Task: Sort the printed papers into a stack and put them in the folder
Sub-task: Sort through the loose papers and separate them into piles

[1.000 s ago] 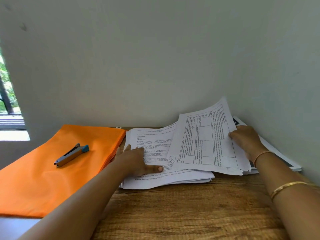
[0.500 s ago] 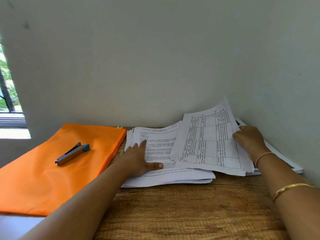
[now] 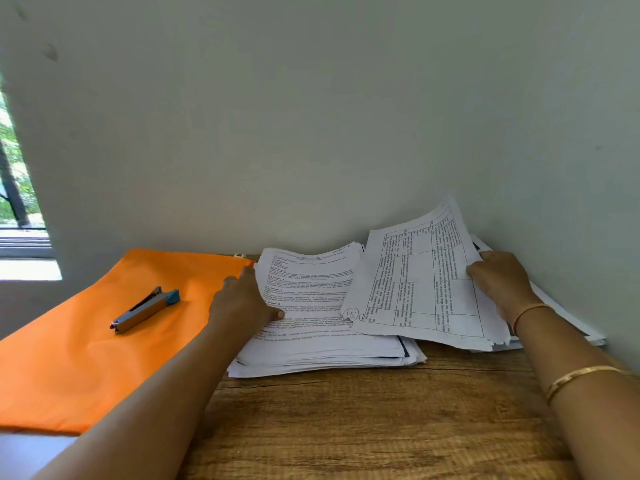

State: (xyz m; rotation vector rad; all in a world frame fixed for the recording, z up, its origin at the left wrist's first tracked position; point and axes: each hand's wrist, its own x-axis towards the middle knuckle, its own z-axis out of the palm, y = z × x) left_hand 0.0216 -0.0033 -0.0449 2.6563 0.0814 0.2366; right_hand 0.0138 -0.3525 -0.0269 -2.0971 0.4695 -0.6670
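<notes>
A person sits at a wooden table (image 3: 346, 427) set against a pale wall. Their left hand (image 3: 242, 303) lies flat, fingers fairly straight, on the left edge of a thick stack of printed papers (image 3: 322, 344), thumb pressing the top page. Their right hand (image 3: 502, 285) curls round the right edge of a table-printed sheaf (image 3: 422, 289), lifting it tilted above the stack. An orange folder (image 3: 86, 341) lies just left of the stack, with a stapler (image 3: 145, 310) resting on it.
</notes>
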